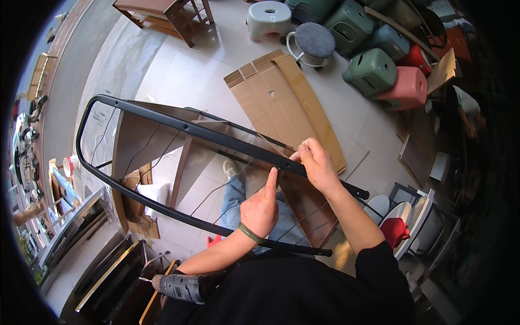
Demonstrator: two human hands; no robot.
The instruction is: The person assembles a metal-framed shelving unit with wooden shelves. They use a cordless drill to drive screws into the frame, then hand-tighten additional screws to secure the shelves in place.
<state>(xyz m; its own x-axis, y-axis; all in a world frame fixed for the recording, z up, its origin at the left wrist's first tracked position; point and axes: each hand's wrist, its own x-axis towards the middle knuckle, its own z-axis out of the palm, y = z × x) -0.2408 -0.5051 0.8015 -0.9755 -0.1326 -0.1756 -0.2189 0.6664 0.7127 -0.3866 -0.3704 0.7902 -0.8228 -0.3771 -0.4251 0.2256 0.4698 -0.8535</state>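
A long black metal frame [187, 128] with a rounded far-left end and thin wires across it lies slanted before me. Beneath it is a brown board shelf unit [183, 170]. My right hand [317, 165] is closed around the frame's upper bar, thumb on top; its other fingers are partly hidden. My left hand [260, 210] presses its stretched index fingertip to the underside of that bar, with the remaining fingers curled and the palm hidden. A grey cordless drill [181, 287] with a bit in its chuck is by my left upper arm.
Flattened cardboard [271, 97] lies on the tiled floor beyond the frame. Plastic stools [371, 70] and a grey-topped round stool [314, 40] crowd the far right. A brown wooden table [168, 19] stands far left. Stacked panels [108, 276] are at near left, chairs [403, 216] at right.
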